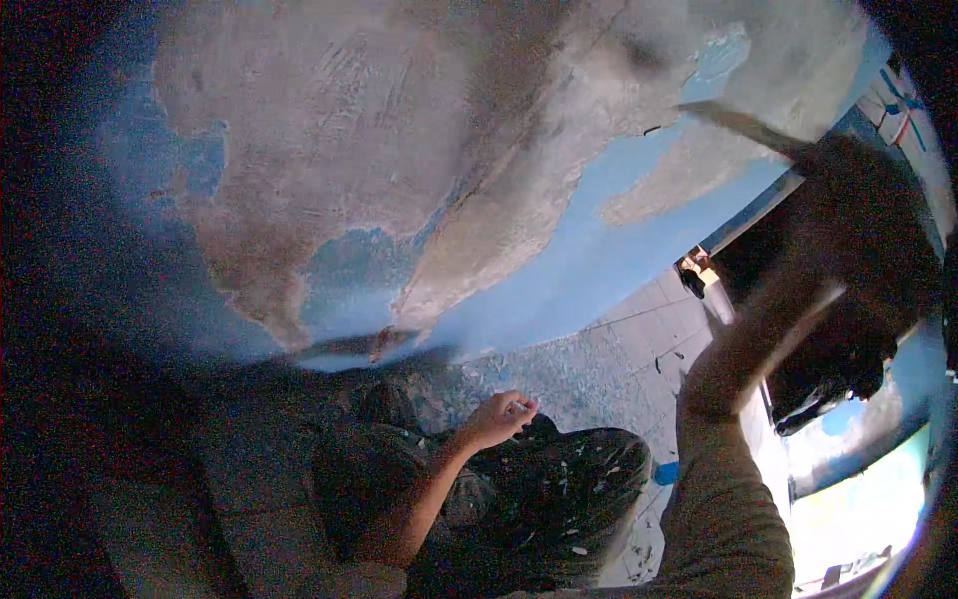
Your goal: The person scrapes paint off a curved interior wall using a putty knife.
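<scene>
My left hand [503,418] hangs above my paint-flecked dark trousers, its fingers curled. A small pale spot shows at the fingertips; whether it is something held cannot be told. At the upper right my right hand [842,161], dark and blurred, is closed on a narrow flat-bladed tool [741,127], probably a scraper or putty knife. The tool's tip is at or close to a large curved surface [359,127], with grey-brown rough patches among light blue paint. A short dark mark [652,131] is on that surface, left of the tool. Shadow hides the right fingers.
Below the curved surface, light floor tiles [644,322] carry dark bits and blue-grey dust. A small blue object [665,473] lies on the floor beside my knee. A dark mass, unclear in shadow, is behind my right arm. Bright light comes from the lower right.
</scene>
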{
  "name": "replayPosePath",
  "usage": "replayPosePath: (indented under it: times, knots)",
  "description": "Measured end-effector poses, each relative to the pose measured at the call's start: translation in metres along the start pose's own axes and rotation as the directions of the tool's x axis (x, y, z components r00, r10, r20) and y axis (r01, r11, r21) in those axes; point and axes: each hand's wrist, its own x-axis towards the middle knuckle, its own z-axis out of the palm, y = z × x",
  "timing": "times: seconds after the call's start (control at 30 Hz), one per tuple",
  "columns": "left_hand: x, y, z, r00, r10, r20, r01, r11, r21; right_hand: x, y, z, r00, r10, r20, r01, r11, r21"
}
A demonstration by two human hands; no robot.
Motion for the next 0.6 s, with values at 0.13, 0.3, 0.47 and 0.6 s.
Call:
replayPosePath:
  times: [0.13,0.3,0.47,0.6]
  knots:
    - [-0.003,0.004,-0.002,0.999,-0.011,-0.040,0.014,0.997,0.074,0.008,-0.023,0.028,0.998,0.004,-0.059,0.015,0.948,0.318]
    - [-0.001,0.005,-0.002,0.998,0.007,-0.055,-0.003,0.997,0.081,-0.015,0.018,0.001,0.999,0.041,-0.005,-0.041,0.998,-0.055]
    - [0.001,0.001,-0.001,0.997,-0.068,-0.029,0.070,0.996,0.053,-0.008,-0.004,0.031,0.996,-0.019,-0.085,0.041,0.964,0.264]
    - [-0.002,0.005,-0.003,0.994,-0.102,-0.037,0.103,0.994,0.041,-0.006,0.001,0.032,0.996,-0.030,-0.081,0.054,0.946,0.318]
